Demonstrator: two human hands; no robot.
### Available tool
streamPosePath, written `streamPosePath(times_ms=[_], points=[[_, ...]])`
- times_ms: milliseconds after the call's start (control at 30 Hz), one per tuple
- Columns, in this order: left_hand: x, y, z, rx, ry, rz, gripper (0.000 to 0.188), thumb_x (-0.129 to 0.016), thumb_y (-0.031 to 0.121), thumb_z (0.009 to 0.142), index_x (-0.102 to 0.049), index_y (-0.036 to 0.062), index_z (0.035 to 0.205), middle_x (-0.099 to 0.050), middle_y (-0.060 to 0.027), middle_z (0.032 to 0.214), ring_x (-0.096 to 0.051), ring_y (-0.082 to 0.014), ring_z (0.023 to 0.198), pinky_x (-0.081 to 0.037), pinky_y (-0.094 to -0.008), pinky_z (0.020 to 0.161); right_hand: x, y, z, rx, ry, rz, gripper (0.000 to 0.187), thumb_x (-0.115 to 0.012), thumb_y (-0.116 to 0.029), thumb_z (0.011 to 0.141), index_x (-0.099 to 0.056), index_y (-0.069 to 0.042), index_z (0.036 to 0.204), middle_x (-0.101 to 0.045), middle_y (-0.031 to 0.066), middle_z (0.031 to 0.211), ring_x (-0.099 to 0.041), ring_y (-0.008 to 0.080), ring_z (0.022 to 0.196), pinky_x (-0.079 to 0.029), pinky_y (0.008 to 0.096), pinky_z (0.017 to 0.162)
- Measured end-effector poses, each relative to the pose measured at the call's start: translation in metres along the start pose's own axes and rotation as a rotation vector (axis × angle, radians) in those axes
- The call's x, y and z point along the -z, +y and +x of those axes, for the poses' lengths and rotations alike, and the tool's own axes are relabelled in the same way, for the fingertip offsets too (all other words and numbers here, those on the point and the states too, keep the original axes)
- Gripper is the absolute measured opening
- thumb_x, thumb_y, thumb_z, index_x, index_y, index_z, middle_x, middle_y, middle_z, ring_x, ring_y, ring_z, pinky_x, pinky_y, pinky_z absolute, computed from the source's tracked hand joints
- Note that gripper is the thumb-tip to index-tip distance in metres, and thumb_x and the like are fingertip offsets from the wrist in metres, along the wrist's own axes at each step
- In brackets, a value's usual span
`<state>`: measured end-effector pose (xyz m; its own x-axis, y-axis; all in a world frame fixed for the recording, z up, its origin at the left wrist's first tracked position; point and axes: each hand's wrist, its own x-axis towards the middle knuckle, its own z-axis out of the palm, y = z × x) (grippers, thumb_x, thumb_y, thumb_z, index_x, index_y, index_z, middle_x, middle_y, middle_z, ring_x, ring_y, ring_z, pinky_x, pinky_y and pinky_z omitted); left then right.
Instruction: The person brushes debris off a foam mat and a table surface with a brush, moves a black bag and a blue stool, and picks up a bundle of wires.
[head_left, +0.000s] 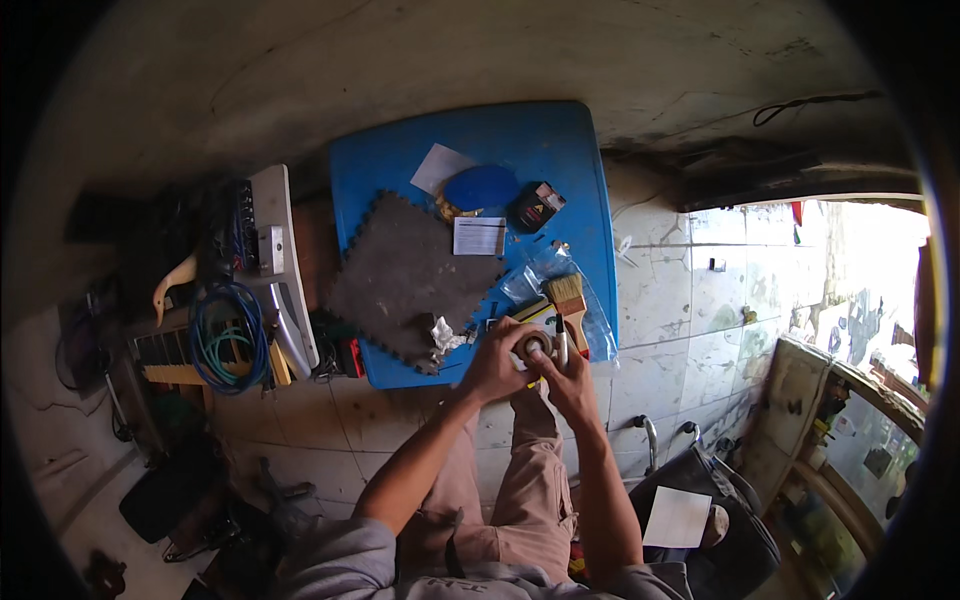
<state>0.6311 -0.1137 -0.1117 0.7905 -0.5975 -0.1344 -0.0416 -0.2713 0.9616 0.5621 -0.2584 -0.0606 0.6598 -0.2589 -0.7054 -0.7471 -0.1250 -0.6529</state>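
Over the near right edge of the blue table (560,135), both my hands are closed on a small round brown thing with a pale centre, a ring-shaped piece (534,347). My left hand (493,362) wraps it from the left, and my right hand (567,376) grips its right side with the thumb near its centre. A slim pale stick-like thing shows by my right fingers; whether they hold it I cannot tell. Just beyond lies a paintbrush (567,290) with a wooden handle, beside clear plastic bags (597,325). Crumpled foil (442,336) rests left of my hands.
A dark foam mat (405,265) covers the table's left part. Behind are a printed card (480,236), a blue oval thing (480,186) and a black box (537,207). Coiled cables (228,340) hang at left; a black chair (705,540) stands at right with a white sheet on it.
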Motion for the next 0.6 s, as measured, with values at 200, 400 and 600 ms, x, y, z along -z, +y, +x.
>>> streamPosePath(times_ms=[200,400,600], points=[[0.022,-0.034,0.084,0.223,-0.177,-0.004,0.045,-0.076,0.018,0.077,-0.062,0.0074,0.118,-0.062,-0.0158,0.116,-0.063,-0.0298,0.102,-0.051,-0.039,0.083,0.014,0.069,-0.033,-0.171,0.286,0.505,0.028,-0.059,-0.032,0.095,-0.063,-0.005,0.103,-0.063,0.0032,0.066,-0.04,0.0049,0.045,-0.03,0.0222,0.041],[0.074,-0.134,0.201,0.092,0.244,0.886,0.088,-0.079,0.029,0.075,-0.032,0.0121,0.148,-0.037,-0.0217,0.148,-0.033,-0.0371,0.138,-0.029,-0.0534,0.111,0.026,0.093,-0.103,-0.42,0.259,0.604,0.028,-0.061,-0.032,0.095,-0.062,-0.004,0.095,-0.058,-0.0002,0.066,-0.038,0.0043,0.047,-0.031,0.0224,0.042],[0.093,-0.135,0.224,0.113,0.061,0.959,0.089,-0.084,0.032,0.066,-0.043,0.0079,0.141,-0.046,-0.0187,0.139,-0.043,-0.0332,0.129,-0.032,-0.0521,0.109,0.017,0.128,-0.144,-0.497,0.264,0.754,0.02,-0.062,-0.029,0.094,-0.057,-0.009,0.091,-0.071,0.0144,0.076,-0.036,0.0041,0.04,-0.028,0.0211,0.039]])
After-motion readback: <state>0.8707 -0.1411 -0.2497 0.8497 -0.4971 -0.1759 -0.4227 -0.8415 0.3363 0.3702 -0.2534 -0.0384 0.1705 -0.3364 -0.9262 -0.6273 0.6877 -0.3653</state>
